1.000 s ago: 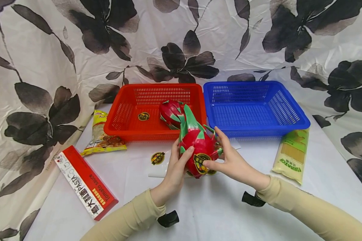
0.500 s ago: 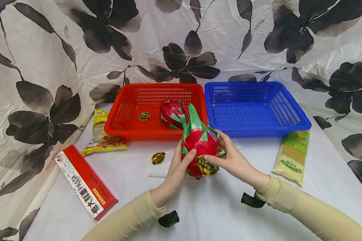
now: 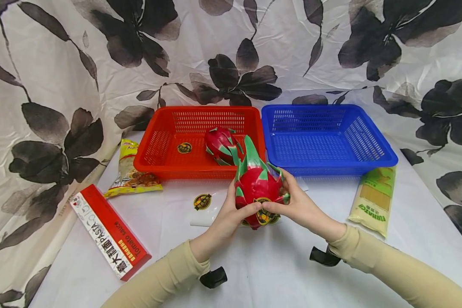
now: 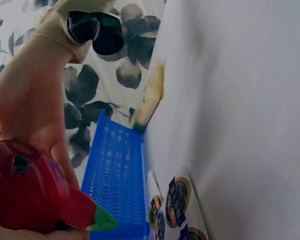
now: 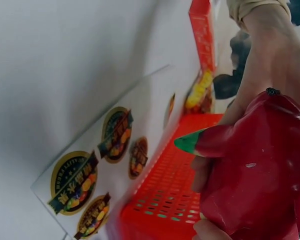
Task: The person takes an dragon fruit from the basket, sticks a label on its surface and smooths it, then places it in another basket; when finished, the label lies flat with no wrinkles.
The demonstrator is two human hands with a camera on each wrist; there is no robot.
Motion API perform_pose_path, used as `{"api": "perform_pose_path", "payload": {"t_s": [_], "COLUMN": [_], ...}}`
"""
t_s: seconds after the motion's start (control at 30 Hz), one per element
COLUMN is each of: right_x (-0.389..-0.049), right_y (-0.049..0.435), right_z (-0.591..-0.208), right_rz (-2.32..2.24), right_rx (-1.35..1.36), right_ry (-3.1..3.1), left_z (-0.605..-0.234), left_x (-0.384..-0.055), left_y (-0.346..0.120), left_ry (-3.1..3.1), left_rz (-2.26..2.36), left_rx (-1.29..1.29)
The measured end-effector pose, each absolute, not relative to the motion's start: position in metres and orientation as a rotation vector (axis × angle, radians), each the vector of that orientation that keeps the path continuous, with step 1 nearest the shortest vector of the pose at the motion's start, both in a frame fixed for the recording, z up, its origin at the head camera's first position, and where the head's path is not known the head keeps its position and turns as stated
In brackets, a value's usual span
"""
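Both hands hold a red dragon fruit (image 3: 254, 184) with green leaf tips, over the white table in front of the baskets. My left hand (image 3: 225, 218) grips its left side, and my right hand (image 3: 302, 209) grips its right side. The two thumbs meet on a black-and-gold round sticker (image 3: 268, 217) on the fruit's near face. Behind and below the fruit lies a white sheet (image 5: 157, 87) bearing several similar stickers (image 5: 74, 182), partly hidden in the head view. The fruit's smooth underside shows close up in both wrist views.
A red basket (image 3: 154, 169) at the back holds another dragon fruit (image 3: 219, 145) and a round label (image 3: 184, 148). Beside it stands a blue basket (image 3: 331, 167). A yellow food bag (image 3: 132, 175) and a red-and-white pasta box (image 3: 111, 233) lie left; a pasta packet (image 3: 373, 199) lies right.
My left thumb has slid right along the fruit onto the sticker, meeting the right thumb. The fruit has shifted slightly right in the hands.
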State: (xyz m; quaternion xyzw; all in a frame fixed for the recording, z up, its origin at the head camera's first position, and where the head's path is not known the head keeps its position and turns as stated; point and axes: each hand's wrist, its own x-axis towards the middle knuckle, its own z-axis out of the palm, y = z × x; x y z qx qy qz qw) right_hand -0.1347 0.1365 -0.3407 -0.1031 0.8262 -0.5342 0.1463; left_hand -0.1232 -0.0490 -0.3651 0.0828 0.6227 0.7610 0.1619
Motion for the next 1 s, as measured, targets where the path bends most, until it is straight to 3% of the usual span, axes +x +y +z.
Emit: {"api": "perform_pose_path", "payload": {"t_s": [0.4, 1.0], "right_x": [-0.1341, -0.1366], "right_y": [0.1332, 0.1404], "right_z": [-0.3388, -0.3409], "right_rz": [-1.539, -1.583], "right_rx": [-0.279, -0.460], "right_ry": [2.392, 2.344], "left_z": [-0.3660, -0.3642], "left_x": [-0.1251, -0.1242], "left_y": [-0.0537, -0.0567], "left_ry": [1.685, 1.770], "left_rz": [2.204, 2.131], "left_rx": [0.236, 0.330]}}
